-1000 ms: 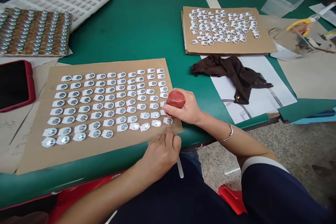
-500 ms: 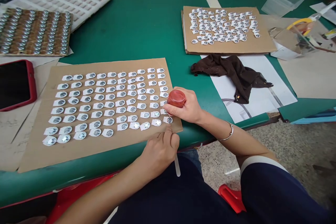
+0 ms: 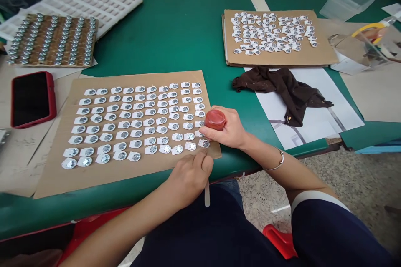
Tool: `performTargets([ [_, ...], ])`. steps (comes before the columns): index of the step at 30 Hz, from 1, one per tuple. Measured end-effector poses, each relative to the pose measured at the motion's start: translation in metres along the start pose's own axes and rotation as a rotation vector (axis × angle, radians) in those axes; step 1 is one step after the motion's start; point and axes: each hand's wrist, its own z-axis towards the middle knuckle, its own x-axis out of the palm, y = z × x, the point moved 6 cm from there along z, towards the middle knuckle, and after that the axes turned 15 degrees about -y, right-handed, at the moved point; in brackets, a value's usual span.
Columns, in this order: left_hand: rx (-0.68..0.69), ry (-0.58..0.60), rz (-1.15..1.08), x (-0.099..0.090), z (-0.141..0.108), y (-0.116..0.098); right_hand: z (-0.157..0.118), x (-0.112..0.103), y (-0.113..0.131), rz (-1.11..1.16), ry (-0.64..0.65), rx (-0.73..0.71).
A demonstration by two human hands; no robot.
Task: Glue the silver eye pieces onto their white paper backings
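Rows of round silver pieces on white tabs lie on a brown cardboard sheet at the table's front edge. My right hand is wrapped round a red round-topped object over the sheet's right edge. Just below it, my left hand has its fingers curled, with fingertips close to the front-right silver piece. A thin pale stick sticks out beneath my left hand, which is closed on it.
Another cardboard with small silver pieces is at the back right, near a dark cloth and a clear box. On the left are a red-cased phone, a brown board of metal pieces and a white tray.
The view has shifted, so table items appear farther right. My left fingertips have drawn slightly left of the front-right piece, and the stick hangs more upright. My right hand still holds the red object.
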Motion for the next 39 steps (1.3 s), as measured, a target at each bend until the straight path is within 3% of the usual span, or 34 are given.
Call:
performTargets([
  [4, -0.156, 0.199, -0.234, 0.008, -0.002, 0.022, 0.001, 0.001, -0.001, 0.008, 0.024, 0.008],
  [10, -0.444, 0.269, -0.622, 0.01, 0.018, 0.058, -0.004, -0.004, 0.009, -0.055, 0.041, 0.04],
  [16, -0.626, 0.415, -0.693, 0.016, 0.026, 0.073, -0.028, -0.021, 0.022, -0.117, -0.101, 0.093],
  [25, -0.699, 0.426, -0.699, 0.015, 0.021, 0.079, -0.071, -0.061, 0.03, -0.009, -0.672, 0.058],
  [29, -0.691, 0.42, -0.688, 0.017, 0.02, 0.081, -0.088, -0.052, 0.019, -0.003, -0.641, 0.14],
  [39, -0.695, 0.405, -0.709, 0.015, 0.021, 0.08, -0.093, -0.041, 0.022, -0.112, -0.593, 0.006],
])
